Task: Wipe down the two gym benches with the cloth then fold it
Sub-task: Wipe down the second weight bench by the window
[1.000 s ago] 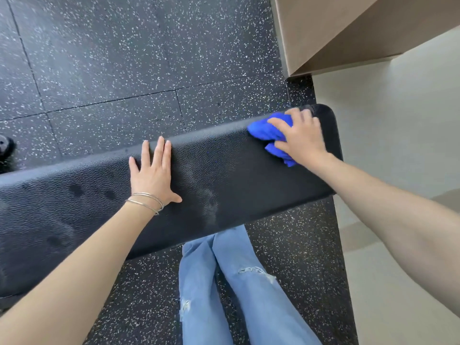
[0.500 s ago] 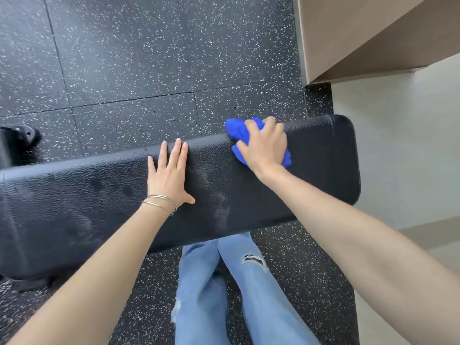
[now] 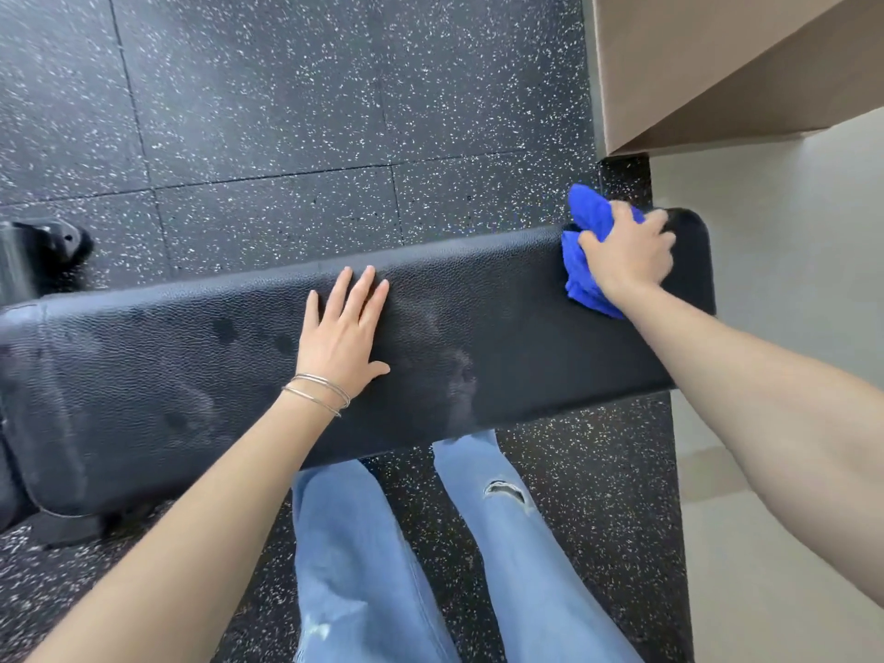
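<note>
Head view, looking down on a single black padded desk [image 3: 502,327], a gym bench with pebbled upholstery that runs from the left edge of the scene to a rounded end at the right. The right hand [image 3: 626,253] lies at the far right end of the pad, its grip clamped on a bunched blue cloth [image 3: 586,222]. The cloth is pressed against the pad near its far edge; part of it pokes out beyond the far side of the hand and part shows at the near side, beside the wrist. The hand is slightly blurred.

The left hand [image 3: 342,334] rests palm down near the middle of the pad, its grip apart, fingers [image 3: 356,291] spread flat and pointing toward the far edge, holding nothing. Thin metal bangles [image 3: 318,392] circle the left wrist.

Dull damp patches [image 3: 459,375] and darker spots mark the upholstery to either side of the left hand.

The person's legs, in light blue jeans [image 3: 363,557] with a tear at the right knee, stand at the near side of the pad. The floor [image 3: 287,112] is dark rubber tile with white flecks. A tan panel [image 3: 693,64] occupies the far right corner, with pale flooring [image 3: 789,279] to the right of the pad. A black frame part [image 3: 43,253] shows at the far left.
</note>
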